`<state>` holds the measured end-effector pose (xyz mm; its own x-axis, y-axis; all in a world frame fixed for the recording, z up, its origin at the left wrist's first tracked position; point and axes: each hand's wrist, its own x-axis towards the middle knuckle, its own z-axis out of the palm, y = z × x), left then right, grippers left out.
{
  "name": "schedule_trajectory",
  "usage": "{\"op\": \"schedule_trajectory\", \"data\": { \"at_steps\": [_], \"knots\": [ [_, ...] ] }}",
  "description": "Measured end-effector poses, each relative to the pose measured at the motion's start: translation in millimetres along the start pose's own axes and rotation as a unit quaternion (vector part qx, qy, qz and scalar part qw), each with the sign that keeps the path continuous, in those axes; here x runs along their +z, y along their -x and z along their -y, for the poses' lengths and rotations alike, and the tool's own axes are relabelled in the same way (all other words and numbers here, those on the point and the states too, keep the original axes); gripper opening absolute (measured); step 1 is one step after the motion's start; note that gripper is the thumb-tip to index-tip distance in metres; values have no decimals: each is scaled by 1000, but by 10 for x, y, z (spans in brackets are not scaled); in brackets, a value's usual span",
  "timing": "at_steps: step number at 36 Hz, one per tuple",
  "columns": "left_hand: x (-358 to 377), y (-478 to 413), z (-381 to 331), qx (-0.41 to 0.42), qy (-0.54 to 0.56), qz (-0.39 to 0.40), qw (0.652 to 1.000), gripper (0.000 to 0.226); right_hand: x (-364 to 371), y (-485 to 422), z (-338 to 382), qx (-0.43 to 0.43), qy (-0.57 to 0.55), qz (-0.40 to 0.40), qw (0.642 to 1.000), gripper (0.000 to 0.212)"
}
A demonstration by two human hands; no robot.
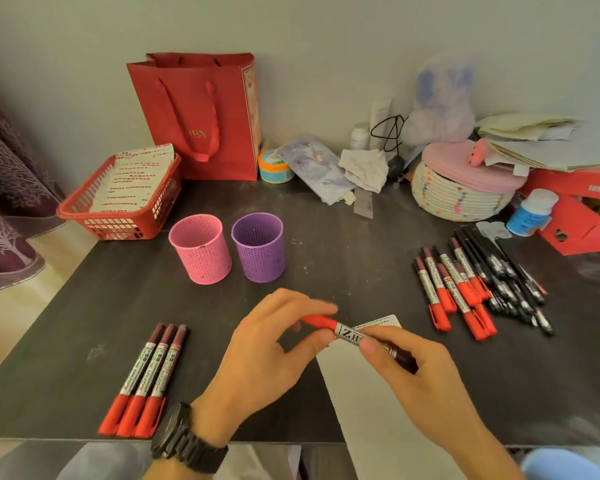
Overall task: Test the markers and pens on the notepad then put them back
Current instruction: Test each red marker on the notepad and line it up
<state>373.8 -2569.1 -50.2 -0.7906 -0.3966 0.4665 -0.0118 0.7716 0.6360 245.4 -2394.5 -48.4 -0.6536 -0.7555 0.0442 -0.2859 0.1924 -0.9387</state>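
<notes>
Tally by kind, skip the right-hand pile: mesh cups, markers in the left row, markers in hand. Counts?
Mesh cups: 2, the pink cup and the purple cup
Markers in the left row: 3
Markers in hand: 1, the held marker, gripped by the left hand and the right hand
Total: 6

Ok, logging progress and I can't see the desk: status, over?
Left hand pinches red cap of the marker, right hand grips its barrel. Marker held over the notepad, cap on. Nothing in the way.
</notes>
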Motion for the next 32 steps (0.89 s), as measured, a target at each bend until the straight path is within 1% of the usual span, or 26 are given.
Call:
{"op": "schedule_trajectory", "data": {
  "at_steps": [1,2,3,4,5,7,8,9,10,11,13,15,17,19,21,23,27,29,32],
  "knots": [
    [-7,-9,-33,-23,54,-9,998,40,38,30,7,12,-29,-12,999,31],
    [-15,-24,-72,-54,139,-18,989,48,80,67,16,26,-54,-24,998,29],
    [-19,-48,-118,-86,244,-32,966,49,127,101,22,40,-77,-35,996,29],
    [-17,-72,-161,-114,340,-55,932,45,174,143,25,56,-102,-41,992,32],
    [-10,-100,-208,-144,413,-82,895,40,225,185,23,76,-128,-43,988,36],
    [16,-148,-305,-208,512,-118,825,29,330,275,18,114,-155,-40,981,44],
    [33,-157,-345,-234,563,-124,783,26,385,321,15,126,-155,-39,979,46],
    [52,-167,-385,-251,611,-124,741,25,440,366,16,134,-154,-40,978,47],
    [71,-170,-424,-258,646,-124,707,28,486,409,23,141,-152,-44,977,46],
    [98,-164,-453,-263,669,-126,684,34,523,450,33,147,-153,-52,976,45],
    [170,-140,-491,-276,689,-138,656,41,561,525,57,154,-152,-74,973,43],
    [235,-104,-518,-294,691,-142,645,45,559,595,73,154,-152,-101,971,44],
    [283,-73,-531,-308,696,-130,635,47,552,657,84,157,-155,-122,968,43],
    [312,-55,-543,-314,698,-118,632,48,556,708,85,162,-154,-129,966,46],
    [310,-44,-570,-310,687,-111,647,48,569,738,110,172,-168,-128,962,46],
    [283,-52,-609,-307,672,-107,666,48,559,739,156,192,-215,-113,951,44],
    [186,-55,-662,-290,673,-96,673,50,515,727,199,220,-324,-63,918,47],
    [134,-32,-661,-269,676,-92,680,51,511,730,201,212,-336,-45,917,45],
    [61,4,-604,-253,674,-72,690,50,513,702,170,192,-313,-14,930,43]
  ]
}}
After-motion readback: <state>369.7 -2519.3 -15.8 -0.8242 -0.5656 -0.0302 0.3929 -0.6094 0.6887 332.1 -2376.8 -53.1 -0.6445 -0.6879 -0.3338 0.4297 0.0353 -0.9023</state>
